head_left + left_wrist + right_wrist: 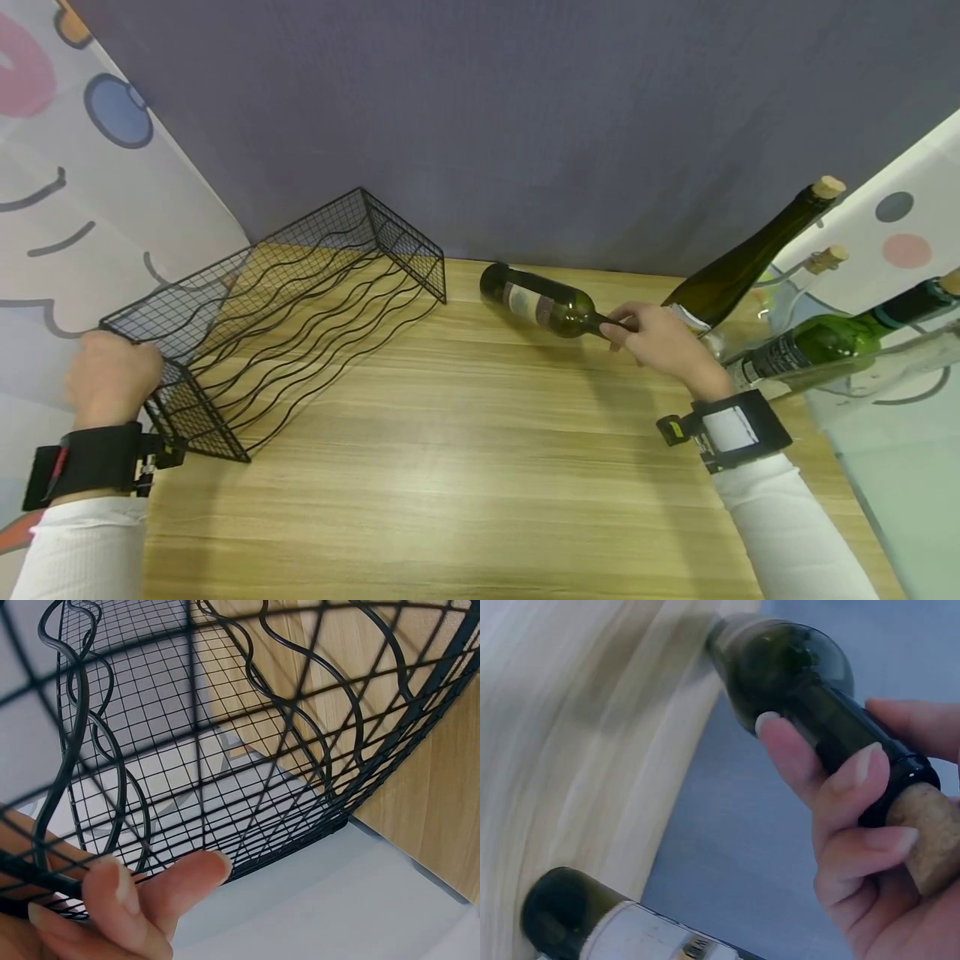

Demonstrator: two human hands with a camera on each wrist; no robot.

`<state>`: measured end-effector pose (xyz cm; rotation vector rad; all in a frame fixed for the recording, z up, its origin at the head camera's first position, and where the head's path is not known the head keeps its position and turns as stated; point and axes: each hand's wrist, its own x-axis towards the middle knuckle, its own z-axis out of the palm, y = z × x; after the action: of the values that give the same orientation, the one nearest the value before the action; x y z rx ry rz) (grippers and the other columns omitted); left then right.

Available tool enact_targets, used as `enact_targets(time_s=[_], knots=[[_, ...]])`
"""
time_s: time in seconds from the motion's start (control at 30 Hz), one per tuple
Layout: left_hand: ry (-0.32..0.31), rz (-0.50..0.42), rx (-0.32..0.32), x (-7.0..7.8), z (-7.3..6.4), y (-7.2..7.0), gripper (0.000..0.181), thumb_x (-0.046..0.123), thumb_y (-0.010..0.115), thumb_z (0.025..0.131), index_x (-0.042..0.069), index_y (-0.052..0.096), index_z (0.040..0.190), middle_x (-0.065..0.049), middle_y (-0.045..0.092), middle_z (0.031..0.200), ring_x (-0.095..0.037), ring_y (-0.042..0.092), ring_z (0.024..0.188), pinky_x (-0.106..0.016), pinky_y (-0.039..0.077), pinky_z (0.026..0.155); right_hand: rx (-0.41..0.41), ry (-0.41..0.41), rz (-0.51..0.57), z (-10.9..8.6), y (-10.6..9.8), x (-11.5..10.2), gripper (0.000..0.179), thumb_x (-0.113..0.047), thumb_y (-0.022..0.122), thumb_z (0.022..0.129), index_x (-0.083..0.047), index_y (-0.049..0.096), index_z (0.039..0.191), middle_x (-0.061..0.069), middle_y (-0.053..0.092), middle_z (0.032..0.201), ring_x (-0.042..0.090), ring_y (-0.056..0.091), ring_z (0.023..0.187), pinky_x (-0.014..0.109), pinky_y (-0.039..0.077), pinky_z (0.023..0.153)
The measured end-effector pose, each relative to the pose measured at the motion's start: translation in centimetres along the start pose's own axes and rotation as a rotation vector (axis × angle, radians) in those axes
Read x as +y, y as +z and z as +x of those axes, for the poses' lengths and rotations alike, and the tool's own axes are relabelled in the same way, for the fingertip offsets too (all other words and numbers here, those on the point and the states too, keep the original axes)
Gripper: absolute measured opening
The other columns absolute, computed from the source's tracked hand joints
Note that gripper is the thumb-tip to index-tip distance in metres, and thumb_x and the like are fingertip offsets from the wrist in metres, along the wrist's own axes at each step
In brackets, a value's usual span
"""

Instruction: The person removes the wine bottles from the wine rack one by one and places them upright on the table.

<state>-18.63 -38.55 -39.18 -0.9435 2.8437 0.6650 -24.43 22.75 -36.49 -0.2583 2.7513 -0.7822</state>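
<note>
On the left, my left hand (114,375) grips the top edge of a black wire wine rack (408,250) at its near corner. The left wrist view shows fingertips (191,877) curled around the rack's mesh side. The rack has wavy wires across it and leans at an angle on the table. My right hand (660,337) holds a dark green wine bottle (566,310) by the neck, its base pointing left toward the rack. Fingers and thumb wrap the neck just below a cork (928,832) in the right wrist view. This bottle is tilted, with a pale label on its body.
At the right stand several other corked bottles: a tall dark bottle (738,258), a green bottle (836,343) with a dark label, and clear glass ones. A grey panel (525,133) rises behind the wooden table (420,500). Patterned sheets hang at both sides.
</note>
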Motion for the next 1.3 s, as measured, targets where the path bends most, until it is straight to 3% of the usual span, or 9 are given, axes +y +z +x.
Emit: enact_targets(time_s=[0.23, 0.37, 0.47, 0.57, 0.77, 0.9, 0.97, 1.13, 1.3], knots=[[-0.002, 0.002, -0.013, -0.2, 0.1, -0.2, 0.056, 0.019, 0.036, 0.093, -0.031, 0.036, 0.119, -0.043, 0.047, 0.097, -0.047, 0.054, 0.074, -0.043, 0.043, 0.047, 0.094, 0.035, 0.049, -0.4, -1.3, -0.3, 0.043, -0.038, 0.065, 0.094, -0.009, 0.063, 0.126, 0.004, 0.069, 0.069, 0.016, 0.061, 0.055, 0.031, 0.046, 0.06], [-0.012, 0.007, -0.024, -0.1, 0.1, -0.2, 0.061, 0.019, 0.034, 0.094, -0.033, 0.029, 0.125, -0.046, 0.045, 0.102, -0.052, 0.054, 0.08, -0.047, 0.044, 0.052, 0.173, 0.041, 0.136, -0.6, -1.5, -0.1, 0.047, -0.041, 0.069, 0.09, -0.01, 0.065, 0.124, 0.004, 0.074, 0.091, 0.012, 0.067, 0.065, 0.03, 0.05, 0.064], [-0.012, 0.003, -0.022, -0.2, 0.1, -0.1, 0.057, 0.019, 0.035, 0.093, -0.032, 0.033, 0.121, -0.044, 0.047, 0.098, -0.049, 0.054, 0.076, -0.045, 0.044, 0.05, 0.212, 0.059, 0.295, -0.4, -1.5, 0.0, 0.048, -0.039, 0.072, 0.089, -0.008, 0.063, 0.125, -0.007, 0.072, 0.095, 0.009, 0.066, 0.069, 0.027, 0.051, 0.064], [-0.003, 0.004, -0.013, -0.2, 0.1, -0.1, 0.049, 0.018, 0.036, 0.093, -0.028, 0.041, 0.11, -0.038, 0.049, 0.089, -0.042, 0.054, 0.068, -0.041, 0.042, 0.045, 0.262, 0.083, 0.507, -0.2, -1.3, 0.0, 0.043, -0.032, 0.075, 0.087, -0.008, 0.063, 0.121, -0.018, 0.07, 0.081, 0.007, 0.064, 0.067, 0.025, 0.051, 0.063], [0.005, 0.001, -0.003, -0.1, 0.0, 0.0, 0.044, 0.017, 0.036, 0.092, -0.024, 0.043, 0.103, -0.035, 0.05, 0.084, -0.039, 0.053, 0.064, -0.039, 0.042, 0.044, 0.409, 0.115, 0.941, 0.5, -0.2, -0.6, 0.025, -0.019, 0.081, 0.081, -0.011, 0.07, 0.102, -0.012, 0.058, 0.057, 0.008, 0.054, 0.062, 0.022, 0.043, 0.057], [-0.006, -0.009, -0.006, -0.2, 0.1, 0.1, 0.04, 0.017, 0.036, 0.092, -0.021, 0.044, 0.099, -0.031, 0.049, 0.081, -0.036, 0.052, 0.063, -0.039, 0.041, 0.044, 0.504, 0.066, 1.161, 1.1, 0.8, -0.9, 0.011, -0.011, 0.078, 0.083, -0.009, 0.071, 0.091, -0.009, 0.046, 0.06, 0.01, 0.042, 0.065, 0.02, 0.038, 0.061], [-0.007, -0.007, -0.006, -0.2, 0.1, 0.1, 0.038, 0.017, 0.035, 0.092, -0.019, 0.044, 0.097, -0.029, 0.049, 0.079, -0.035, 0.051, 0.062, -0.039, 0.041, 0.043, 0.547, 0.022, 1.249, 1.5, 1.2, -1.1, 0.006, -0.008, 0.076, 0.085, -0.008, 0.07, 0.088, -0.007, 0.048, 0.073, 0.011, 0.038, 0.068, 0.019, 0.037, 0.063], [0.002, 0.001, -0.01, -0.3, 0.3, 0.2, 0.041, 0.016, 0.035, 0.091, -0.022, 0.043, 0.102, -0.03, 0.049, 0.08, -0.035, 0.051, 0.062, -0.039, 0.041, 0.043, 0.651, -0.038, 1.283, 2.2, 1.6, -1.5, 0.003, -0.01, 0.069, 0.091, -0.009, 0.066, 0.092, 0.0, 0.055, 0.107, 0.014, 0.037, 0.075, 0.021, 0.034, 0.068], [0.001, -0.012, -0.008, -0.3, 0.2, 0.2, 0.037, 0.016, 0.035, 0.09, -0.019, 0.043, 0.099, -0.027, 0.049, 0.076, -0.034, 0.051, 0.06, -0.04, 0.041, 0.044, 0.743, -0.029, 1.236, 2.5, 1.5, -1.3, 0.011, -0.018, 0.065, 0.095, -0.009, 0.06, 0.098, 0.002, 0.064, 0.099, 0.014, 0.039, 0.076, 0.022, 0.031, 0.07]])
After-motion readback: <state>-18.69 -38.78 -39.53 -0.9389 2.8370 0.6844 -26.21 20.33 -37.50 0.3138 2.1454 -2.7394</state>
